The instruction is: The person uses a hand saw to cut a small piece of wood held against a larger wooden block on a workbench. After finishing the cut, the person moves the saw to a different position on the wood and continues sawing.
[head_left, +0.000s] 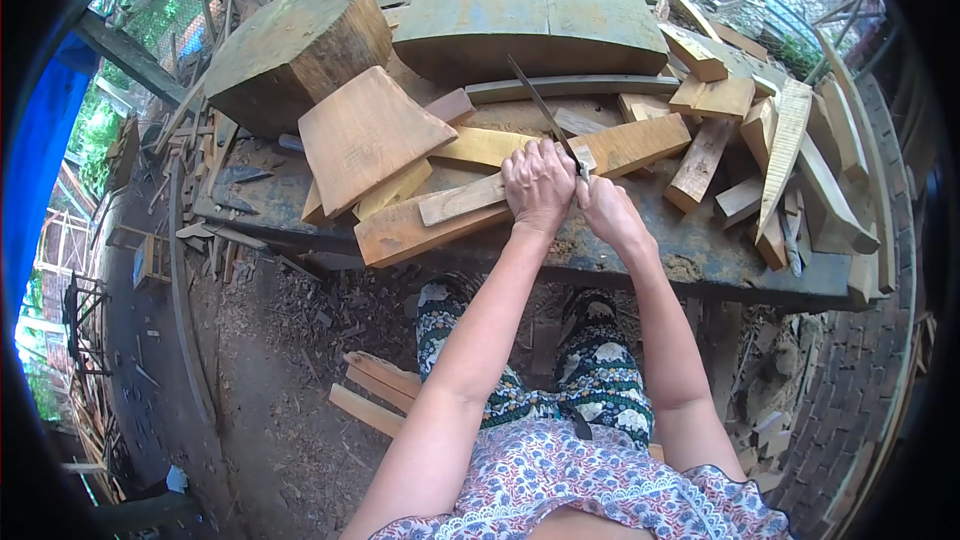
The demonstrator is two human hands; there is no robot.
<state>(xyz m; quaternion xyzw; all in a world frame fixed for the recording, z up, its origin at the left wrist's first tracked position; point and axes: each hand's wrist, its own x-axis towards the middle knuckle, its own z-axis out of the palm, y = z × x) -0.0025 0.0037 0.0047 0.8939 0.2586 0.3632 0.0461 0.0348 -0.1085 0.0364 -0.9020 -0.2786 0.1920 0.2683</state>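
Observation:
My left hand [541,183] is closed over a short wooden strip [463,200], pressing it down on a thick wooden beam [420,230]. My right hand [614,212] is beside it, wrapped round the handle end of a handsaw [545,110]. The saw's long, narrow, dark blade points away from me and crosses the strip just right of my left fingers. Its teeth are too small to make out, and the handle is mostly hidden by my fingers. The beam lies slantwise near the front edge of the workbench [620,265].
A trapezoid wooden board [372,140] leans by a large wood block [295,55] on the left. Behind the saw lies a wide curved slab [480,25]. Several offcuts [705,165] crowd the right side. Planks [375,390] lie on the ground near my legs.

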